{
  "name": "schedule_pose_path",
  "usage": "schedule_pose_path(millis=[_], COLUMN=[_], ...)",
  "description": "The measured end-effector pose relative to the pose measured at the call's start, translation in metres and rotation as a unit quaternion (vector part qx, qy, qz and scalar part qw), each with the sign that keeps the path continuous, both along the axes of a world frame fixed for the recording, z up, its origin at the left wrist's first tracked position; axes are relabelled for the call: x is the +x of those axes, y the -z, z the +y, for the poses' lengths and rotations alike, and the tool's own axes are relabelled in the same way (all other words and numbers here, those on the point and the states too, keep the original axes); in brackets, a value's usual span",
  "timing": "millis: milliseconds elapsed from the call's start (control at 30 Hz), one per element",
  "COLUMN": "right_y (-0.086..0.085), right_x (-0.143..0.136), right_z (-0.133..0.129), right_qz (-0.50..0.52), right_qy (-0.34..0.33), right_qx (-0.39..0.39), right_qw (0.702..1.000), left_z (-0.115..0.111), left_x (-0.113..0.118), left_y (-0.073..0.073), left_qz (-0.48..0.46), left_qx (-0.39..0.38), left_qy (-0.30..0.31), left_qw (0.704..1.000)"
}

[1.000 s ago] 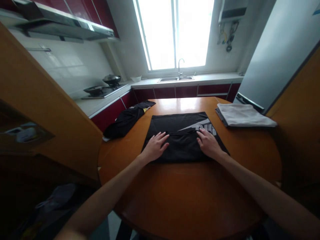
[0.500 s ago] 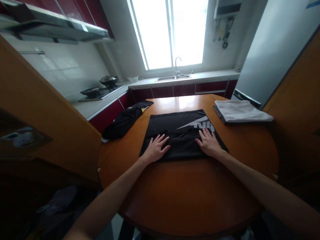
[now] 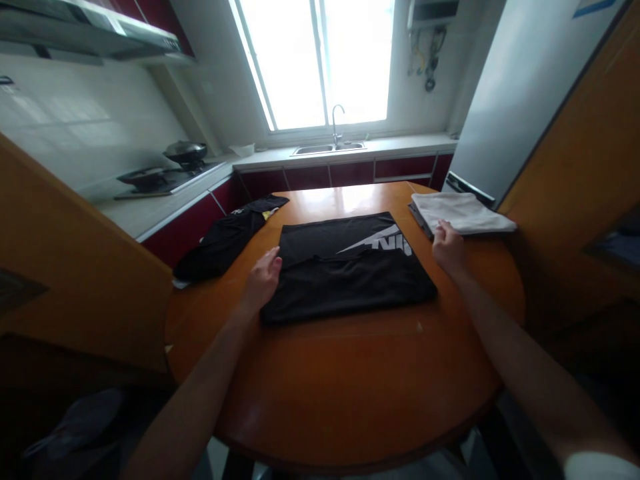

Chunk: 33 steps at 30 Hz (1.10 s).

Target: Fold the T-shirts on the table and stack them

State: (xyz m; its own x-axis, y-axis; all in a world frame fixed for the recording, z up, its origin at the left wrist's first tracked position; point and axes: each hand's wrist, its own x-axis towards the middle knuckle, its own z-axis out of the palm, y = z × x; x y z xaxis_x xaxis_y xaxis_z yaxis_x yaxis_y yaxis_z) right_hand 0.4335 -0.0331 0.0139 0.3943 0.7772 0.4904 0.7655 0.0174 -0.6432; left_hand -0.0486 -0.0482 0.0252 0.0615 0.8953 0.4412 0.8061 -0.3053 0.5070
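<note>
A black T-shirt (image 3: 345, 287) with a large pale logo lies on the round wooden table (image 3: 350, 393), its near part folded over toward the window. My left hand (image 3: 263, 279) is open at the shirt's left edge, its fingers stretched forward; whether it touches the cloth I cannot tell. To the right of the shirt, my right hand (image 3: 449, 248) is raised with loosely bent fingers and nothing seen in it. It overlaps the front edge of a folded stack of light grey cloth (image 3: 470, 212) in the view.
Another black garment (image 3: 220, 243) lies bunched along the table's left side. Beyond the table are a counter with a sink (image 3: 327, 149) and a stove with a lidded pan (image 3: 185, 153). A tall refrigerator (image 3: 520, 87) stands at right.
Both hands have lifted off the shirt and moved apart, the left to its left edge, the right past its right edge. The shirt remains folded the same way. The view has shifted rightward.
</note>
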Motion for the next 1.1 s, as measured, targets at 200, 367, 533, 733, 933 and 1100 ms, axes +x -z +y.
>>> schedule_pose_path(millis=[200,367,533,733,933,1100], right_y=[-0.002,0.011,0.026,0.036,0.041,0.046], right_x=[-0.019,-0.064,-0.07,-0.063,-0.061,-0.062], right_z=[-0.01,-0.02,-0.018,-0.015,-0.016,-0.016], right_qz=[-0.036,-0.117,-0.167,-0.217,-0.225,-0.227], right_qy=[-0.056,-0.201,-0.238,-0.233,-0.22,-0.217], right_qx=[0.04,0.0,-0.046,-0.151,-0.211,-0.204], right_qw=[0.997,0.973,0.956,0.936,0.925,0.927], left_z=[-0.001,-0.001,0.011,0.004,-0.018,-0.029], left_x=[-0.008,-0.01,-0.035,-0.02,0.026,0.044], left_y=[-0.003,-0.001,0.007,0.01,0.014,0.017], left_qz=[-0.054,-0.134,-0.222,-0.087,0.047,0.151], left_qx=[0.018,0.026,0.035,-0.014,-0.021,-0.054], left_qy=[-0.044,-0.016,-0.057,-0.009,0.101,0.107], left_qw=[0.997,0.991,0.973,0.996,0.994,0.981])
